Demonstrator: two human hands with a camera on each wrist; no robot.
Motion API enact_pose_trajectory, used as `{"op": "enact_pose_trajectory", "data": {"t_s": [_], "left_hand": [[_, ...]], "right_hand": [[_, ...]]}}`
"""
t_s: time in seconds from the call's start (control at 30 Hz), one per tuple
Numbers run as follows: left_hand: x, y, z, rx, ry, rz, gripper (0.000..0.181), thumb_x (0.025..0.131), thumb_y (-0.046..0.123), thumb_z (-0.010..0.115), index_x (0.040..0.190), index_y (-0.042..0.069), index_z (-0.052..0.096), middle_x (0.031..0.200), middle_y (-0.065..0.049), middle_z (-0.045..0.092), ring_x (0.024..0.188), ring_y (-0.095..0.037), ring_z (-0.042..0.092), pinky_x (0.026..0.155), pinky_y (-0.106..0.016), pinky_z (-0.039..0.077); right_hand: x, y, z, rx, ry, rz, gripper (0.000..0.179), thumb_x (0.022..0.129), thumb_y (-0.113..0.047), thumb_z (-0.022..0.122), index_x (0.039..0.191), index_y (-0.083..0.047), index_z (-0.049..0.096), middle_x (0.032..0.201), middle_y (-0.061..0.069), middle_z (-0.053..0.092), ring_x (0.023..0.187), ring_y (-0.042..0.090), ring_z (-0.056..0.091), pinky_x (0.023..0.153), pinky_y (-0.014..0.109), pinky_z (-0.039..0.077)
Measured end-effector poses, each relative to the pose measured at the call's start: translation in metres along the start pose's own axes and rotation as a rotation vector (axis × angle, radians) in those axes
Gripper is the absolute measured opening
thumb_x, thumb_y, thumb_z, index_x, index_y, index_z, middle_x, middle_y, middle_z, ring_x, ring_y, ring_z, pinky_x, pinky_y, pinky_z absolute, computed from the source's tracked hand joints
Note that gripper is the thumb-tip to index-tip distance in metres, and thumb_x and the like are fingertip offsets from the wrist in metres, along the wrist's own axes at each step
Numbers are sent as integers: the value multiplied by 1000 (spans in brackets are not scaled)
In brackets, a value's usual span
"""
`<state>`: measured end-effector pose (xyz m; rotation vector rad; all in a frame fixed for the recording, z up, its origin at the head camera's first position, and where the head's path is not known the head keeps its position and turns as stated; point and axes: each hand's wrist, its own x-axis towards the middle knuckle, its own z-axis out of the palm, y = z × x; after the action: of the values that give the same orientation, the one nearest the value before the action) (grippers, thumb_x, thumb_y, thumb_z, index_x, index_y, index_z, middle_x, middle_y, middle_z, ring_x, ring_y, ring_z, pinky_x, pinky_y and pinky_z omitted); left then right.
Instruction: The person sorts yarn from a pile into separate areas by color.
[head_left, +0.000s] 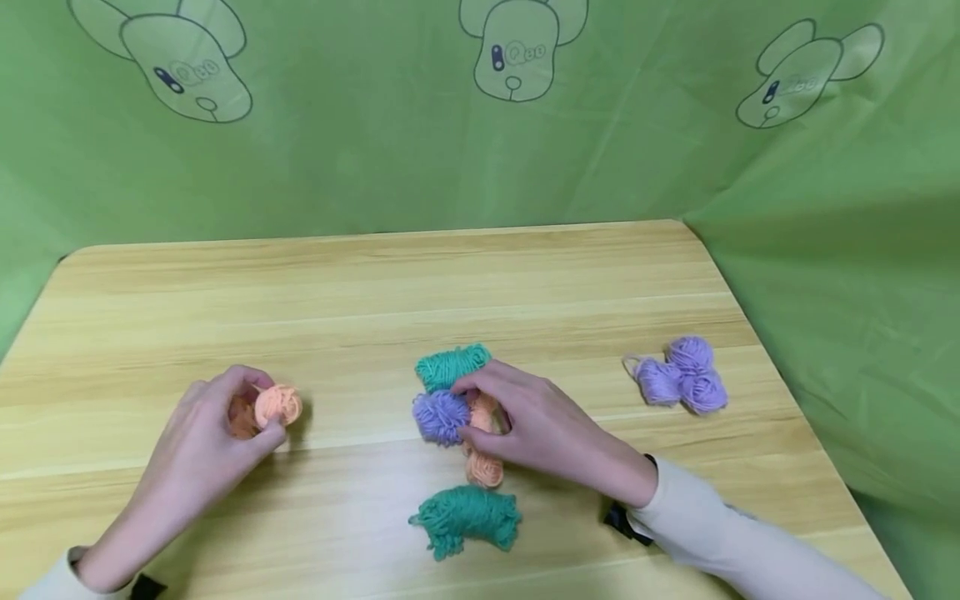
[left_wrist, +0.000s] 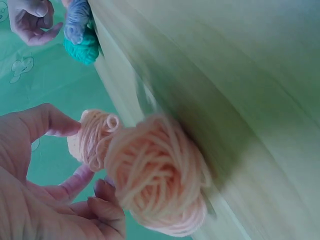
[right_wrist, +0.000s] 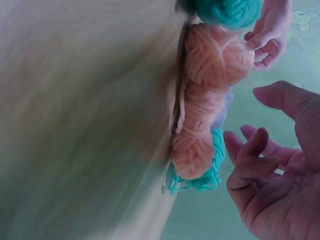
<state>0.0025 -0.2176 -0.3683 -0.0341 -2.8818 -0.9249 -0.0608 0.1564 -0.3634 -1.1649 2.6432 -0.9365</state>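
Observation:
My left hand (head_left: 201, 429) pinches a small ball of peach yarn (left_wrist: 94, 140) between thumb and finger. More peach yarn (left_wrist: 156, 172) lies right against it, nearer the wrist camera. At the middle of the table, my right hand (head_left: 536, 417) hovers over a cluster of yarn, fingers parted and loosely bent. In the right wrist view those fingers stand apart from the yarn. Nearest to its fingertips is a purple yarn ball (head_left: 440, 417). Peach yarn balls (head_left: 484, 469) lie partly hidden beneath this hand, and a teal yarn bundle (head_left: 452, 367) touches the purple ball's far side.
A second teal yarn bundle (head_left: 468, 517) lies nearer the front. Three purple yarn balls (head_left: 690, 379) sit together at the right on the wooden table (head_left: 337, 300). Green cloth (head_left: 360, 150) with printed mouse-like heads hangs behind and beside it.

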Motion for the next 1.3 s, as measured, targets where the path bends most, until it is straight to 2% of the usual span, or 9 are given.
{"op": "enact_pose_trajectory", "data": {"t_s": [0.03, 0.2, 0.43, 0.67, 0.9, 1.3], "left_hand": [[0, -1, 0, 3, 3, 1, 42, 75, 7, 89, 114, 6, 71, 87, 1, 66, 86, -26, 51, 68, -38, 37], [-2, -5, -1, 12, 21, 20, 40, 74, 4, 87, 111, 5, 70, 87, 0, 67, 88, -28, 52, 70, -39, 37], [-3, -6, 2, 58, 73, 90, 42, 72, 2, 88, 110, 1, 71, 88, -4, 68, 87, -31, 52, 71, -41, 38], [-4, -7, 6, 105, 92, 137, 39, 71, 1, 86, 107, 1, 70, 94, -10, 68, 84, -29, 48, 68, -37, 36], [-6, -8, 9, 127, 65, 121, 40, 70, 1, 89, 106, -1, 70, 97, -13, 68, 84, -31, 49, 69, -40, 37], [-11, -7, 11, 142, 63, 135, 42, 72, 4, 90, 109, -2, 70, 100, -16, 66, 86, -32, 48, 68, -39, 37]], "right_hand": [[0, 0, 2, -1, 4, 6, 45, 94, -25, 89, 134, -12, 71, 126, 0, 70, 113, 17, 70, 93, 38, 60], [2, -1, 9, -19, 21, 10, 48, 93, -28, 90, 134, -11, 71, 125, 2, 70, 110, 19, 72, 92, 39, 61], [3, -2, 17, -91, 70, -41, 53, 91, -29, 92, 134, -8, 71, 118, 4, 71, 93, 16, 71, 77, 34, 61], [6, -3, 22, -158, 71, -56, 56, 91, -32, 92, 136, -7, 71, 115, 6, 71, 84, 13, 68, 67, 28, 58], [8, -5, 26, -202, 67, -110, 56, 91, -29, 93, 137, -4, 70, 107, 6, 70, 73, 9, 61, 58, 22, 52], [11, -4, 28, -167, 6, -67, 49, 90, -13, 90, 134, -4, 72, 108, 8, 73, 66, 7, 53, 53, 19, 45]]}}
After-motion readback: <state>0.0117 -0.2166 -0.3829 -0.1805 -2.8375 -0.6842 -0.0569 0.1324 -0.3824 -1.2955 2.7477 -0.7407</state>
